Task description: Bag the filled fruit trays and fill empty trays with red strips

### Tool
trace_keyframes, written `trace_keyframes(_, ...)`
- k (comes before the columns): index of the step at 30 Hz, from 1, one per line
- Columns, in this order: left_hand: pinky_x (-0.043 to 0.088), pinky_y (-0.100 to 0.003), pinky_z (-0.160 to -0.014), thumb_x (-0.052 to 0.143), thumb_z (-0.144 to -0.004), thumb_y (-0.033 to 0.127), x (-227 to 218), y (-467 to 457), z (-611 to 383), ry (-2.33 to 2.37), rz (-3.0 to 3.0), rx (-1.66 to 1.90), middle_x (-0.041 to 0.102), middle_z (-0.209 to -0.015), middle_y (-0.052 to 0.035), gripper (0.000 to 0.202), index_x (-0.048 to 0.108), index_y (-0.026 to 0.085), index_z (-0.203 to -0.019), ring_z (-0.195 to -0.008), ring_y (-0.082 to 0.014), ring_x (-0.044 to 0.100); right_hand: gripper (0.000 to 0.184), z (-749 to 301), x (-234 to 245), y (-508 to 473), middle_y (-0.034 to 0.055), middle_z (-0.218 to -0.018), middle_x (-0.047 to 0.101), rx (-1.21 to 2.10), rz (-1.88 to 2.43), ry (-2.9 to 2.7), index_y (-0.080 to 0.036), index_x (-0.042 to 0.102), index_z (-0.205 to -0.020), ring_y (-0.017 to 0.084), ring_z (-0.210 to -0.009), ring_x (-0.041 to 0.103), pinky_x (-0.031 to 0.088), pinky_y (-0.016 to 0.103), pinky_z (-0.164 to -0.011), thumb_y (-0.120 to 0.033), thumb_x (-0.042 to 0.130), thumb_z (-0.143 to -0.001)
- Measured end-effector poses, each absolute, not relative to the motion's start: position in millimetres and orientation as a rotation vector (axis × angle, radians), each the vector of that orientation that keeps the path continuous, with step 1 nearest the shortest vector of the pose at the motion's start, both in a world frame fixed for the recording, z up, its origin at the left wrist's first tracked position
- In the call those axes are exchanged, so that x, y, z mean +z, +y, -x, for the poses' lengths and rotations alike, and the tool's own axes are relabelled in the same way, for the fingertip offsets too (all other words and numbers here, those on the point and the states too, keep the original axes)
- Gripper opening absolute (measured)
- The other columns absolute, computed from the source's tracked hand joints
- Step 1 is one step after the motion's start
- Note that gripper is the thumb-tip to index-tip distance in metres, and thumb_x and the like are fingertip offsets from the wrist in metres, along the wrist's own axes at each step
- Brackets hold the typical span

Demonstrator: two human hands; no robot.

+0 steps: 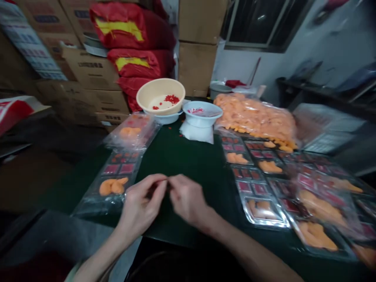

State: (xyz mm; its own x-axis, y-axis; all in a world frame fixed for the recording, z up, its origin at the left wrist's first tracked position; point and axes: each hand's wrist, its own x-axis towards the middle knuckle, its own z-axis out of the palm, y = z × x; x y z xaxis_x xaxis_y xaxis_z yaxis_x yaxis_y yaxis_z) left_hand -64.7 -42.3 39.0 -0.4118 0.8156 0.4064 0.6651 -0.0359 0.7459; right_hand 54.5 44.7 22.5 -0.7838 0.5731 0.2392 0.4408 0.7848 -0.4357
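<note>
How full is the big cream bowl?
Almost empty. The cream plastic bowl has only a few small red pieces at the bottom, and most of its pale inside shows.

This location is functioning as a small packing room within a storage area. Cardboard cartons [91, 78] are standing in stacks along the rear wall, and red sacks [132, 23] are piled beside them. A dark green work table [182, 156] is carrying rows of clear plastic trays [260, 207] and a bulk plastic bag of orange pieces [255, 117]. A window [261, 23] and a dark shelf [305, 88] are occupying the right side.
</note>
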Motion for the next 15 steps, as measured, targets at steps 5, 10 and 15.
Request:
trace_keyframes(5, 0.050, -0.027, -0.077, 0.044, -0.084, 0.015, 5.4, 102.8, 4.2, 1.685, -2.092, 1.062, 0.063, -0.097, -0.0080, 0.024, 0.060, 0.013, -0.101, -0.086, -0.0159, 0.060, 0.031, -167.0, 38.3, 167.9, 0.0151, -0.104, 0.063, 0.249, 1.878, -2.113, -0.014, 0.055, -0.111, 0.027, -0.099, 0.059, 0.042, 0.036, -0.083, -0.022, 0.036, -0.088)
trace_keyframes(10, 0.046, -0.039, -0.087, 0.044, -0.084, 0.017, -29.3, 211.9, -52.0, 1.527, -2.417, 0.815, 0.055, -0.114, -0.0102, 0.030, 0.058, 0.018, -0.111, -0.105, -0.0235, 0.049, 0.023, -191.7, 14.3, 244.3, 0.0236, -0.101, 0.064, 0.365, 2.144, -1.928, -0.008, 0.063, -0.097, 0.034, -0.104, 0.057, 0.041, 0.041, -0.085, -0.012, 0.052, -0.077)
trace_keyframes(15, 0.046, -0.043, -0.088, 0.044, -0.086, 0.025, -52.1, 253.3, -40.4, 1.490, -2.481, 0.781, 0.054, -0.107, -0.0115, 0.024, 0.062, 0.017, -0.098, -0.110, -0.0262, 0.044, 0.018, -173.4, -16.5, 276.1, 0.0179, -0.101, 0.064, 0.683, 2.116, -1.714, -0.009, 0.063, -0.092, 0.027, -0.102, 0.058, 0.044, 0.040, -0.085, -0.019, 0.062, -0.077)
